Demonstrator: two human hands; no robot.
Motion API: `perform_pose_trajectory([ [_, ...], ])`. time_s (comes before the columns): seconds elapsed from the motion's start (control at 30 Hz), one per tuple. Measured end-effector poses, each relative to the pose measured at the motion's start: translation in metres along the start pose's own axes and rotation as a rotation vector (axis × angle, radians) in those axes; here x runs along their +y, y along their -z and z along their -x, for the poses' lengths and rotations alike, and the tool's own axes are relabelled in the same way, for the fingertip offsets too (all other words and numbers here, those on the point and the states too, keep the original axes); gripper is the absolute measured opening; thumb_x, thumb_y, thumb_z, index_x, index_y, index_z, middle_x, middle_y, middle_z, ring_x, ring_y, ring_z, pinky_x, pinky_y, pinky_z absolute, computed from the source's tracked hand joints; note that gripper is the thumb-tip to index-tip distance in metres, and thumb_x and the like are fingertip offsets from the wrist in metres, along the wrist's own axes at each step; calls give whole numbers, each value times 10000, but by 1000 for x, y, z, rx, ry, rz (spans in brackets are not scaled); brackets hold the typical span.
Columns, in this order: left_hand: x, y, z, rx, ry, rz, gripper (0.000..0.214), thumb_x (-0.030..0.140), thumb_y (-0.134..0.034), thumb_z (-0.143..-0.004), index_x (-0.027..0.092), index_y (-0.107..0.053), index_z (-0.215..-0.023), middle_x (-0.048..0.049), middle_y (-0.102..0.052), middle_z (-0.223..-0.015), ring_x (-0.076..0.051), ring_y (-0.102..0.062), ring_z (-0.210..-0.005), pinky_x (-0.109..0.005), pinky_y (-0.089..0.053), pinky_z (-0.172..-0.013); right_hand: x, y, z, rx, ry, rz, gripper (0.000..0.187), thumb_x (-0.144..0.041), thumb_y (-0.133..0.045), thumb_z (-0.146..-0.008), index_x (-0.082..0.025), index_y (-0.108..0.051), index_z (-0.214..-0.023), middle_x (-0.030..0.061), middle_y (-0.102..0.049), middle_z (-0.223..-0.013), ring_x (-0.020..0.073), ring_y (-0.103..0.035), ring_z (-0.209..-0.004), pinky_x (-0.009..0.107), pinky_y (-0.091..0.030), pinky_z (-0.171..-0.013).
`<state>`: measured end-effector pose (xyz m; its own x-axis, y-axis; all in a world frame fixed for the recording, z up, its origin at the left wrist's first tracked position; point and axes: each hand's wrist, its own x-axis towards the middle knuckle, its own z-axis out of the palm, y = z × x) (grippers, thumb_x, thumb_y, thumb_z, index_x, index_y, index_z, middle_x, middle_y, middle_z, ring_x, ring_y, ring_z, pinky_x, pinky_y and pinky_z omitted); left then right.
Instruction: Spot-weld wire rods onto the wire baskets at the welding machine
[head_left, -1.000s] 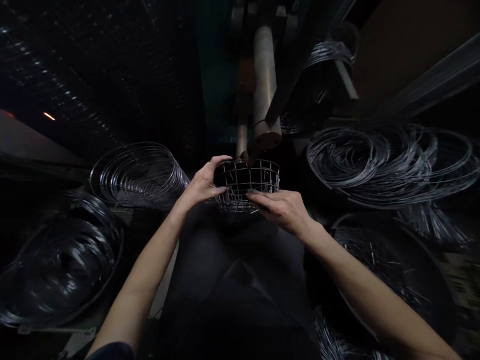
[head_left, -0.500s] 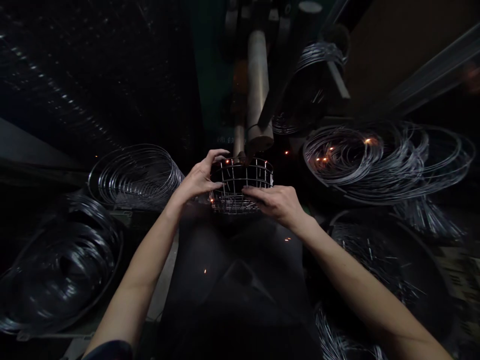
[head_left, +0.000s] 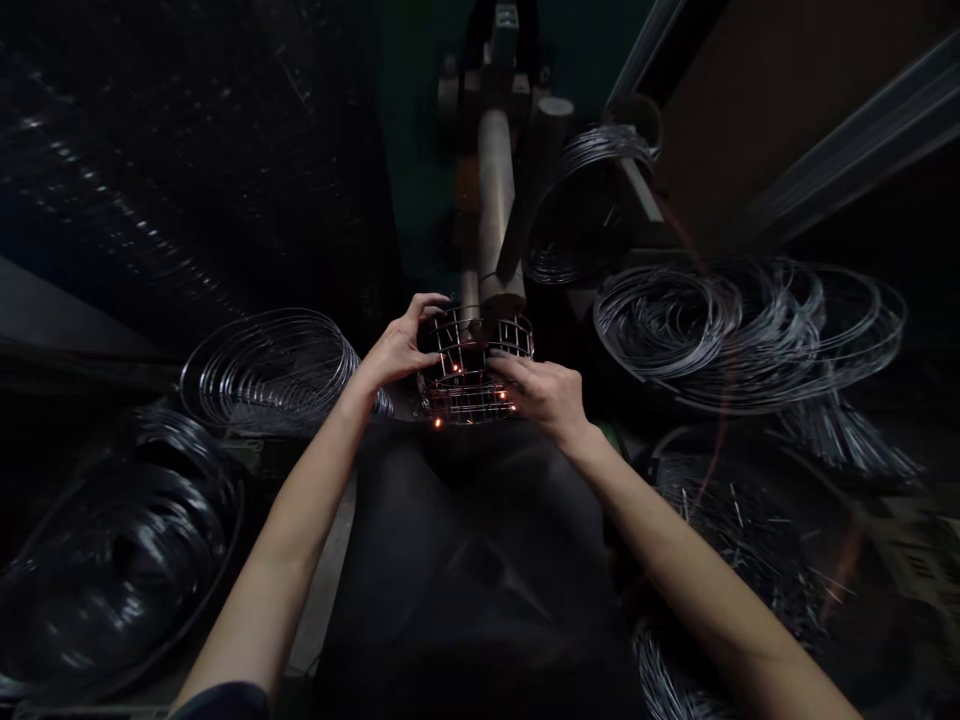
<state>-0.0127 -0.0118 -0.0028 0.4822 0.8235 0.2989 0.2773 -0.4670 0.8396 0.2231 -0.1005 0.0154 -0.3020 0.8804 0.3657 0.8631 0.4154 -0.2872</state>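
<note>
A round wire basket [head_left: 471,405] of thin metal rods is held between my hands, below the cylinder of a welding machine [head_left: 495,200]. My left hand [head_left: 401,345] grips its left side, with the thumb on the near wall and the fingers over the far rim. On the right, my right hand [head_left: 546,390] pinches the basket's near right wall. Small orange sparks glow at the basket's front. The machine's lower tip reaches the basket's upper part; the exact contact point is too dark to make out.
Wire rings [head_left: 274,365] stand at the left, with more shiny coils [head_left: 150,530] nearer me. To the right lie large wire hoops [head_left: 750,330], and a dark tub [head_left: 862,560] holds short rods. Another wire coil [head_left: 600,150] hangs behind the machine.
The basket looks turned or tilted slightly between my hands, both still on it. The whole view has shifted a little. Sparks over the right hoops are gone; faint streaks show at right.
</note>
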Motion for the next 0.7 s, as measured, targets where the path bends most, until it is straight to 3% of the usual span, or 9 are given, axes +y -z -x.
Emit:
perform_pose_trajectory([
  [0.17, -3, 4, -6, -4, 29, 20, 756, 226, -727, -629, 226, -384, -1302, -96, -569, -1181, -251, -577, -1096, -376, -466, -932, -6, -5, -1, 232, -263, -202, 186, -393, -617, -847, -232, -705, -817, 36, -672, -908, 151, -618, -755, 249, -442, -620],
  [0.27, -4, 8, -14, 2, 54, 39, 749, 214, -721, -622, 223, -386, -1292, -90, -576, -1171, -250, -580, -1083, -380, -467, -932, -7, -8, -13, 282, -397, -321, 188, -405, -664, -786, -223, -694, -750, 11, -597, -781, 140, -562, -671, 255, -413, -583],
  [0.53, -11, 12, -28, 14, 51, 28, 757, 236, -746, -618, 207, -386, -1283, -101, -588, -1147, -245, -582, -1079, -391, -457, -940, -3, -10, -32, 231, -447, -389, 195, -411, -658, -752, -220, -690, -775, 10, -595, -780, 151, -550, -671, 275, -413, -617],
  [0.7, -21, 12, -16, 35, 7, 60, 854, 339, -800, -630, 202, -340, -1336, -150, -513, -1291, -277, -469, -1260, -448, -353, -1071, 5, 3, -14, 273, -443, -491, 262, -442, -563, -833, -207, -674, -868, 37, -644, -850, 180, -599, -780, 305, -466, -728],
])
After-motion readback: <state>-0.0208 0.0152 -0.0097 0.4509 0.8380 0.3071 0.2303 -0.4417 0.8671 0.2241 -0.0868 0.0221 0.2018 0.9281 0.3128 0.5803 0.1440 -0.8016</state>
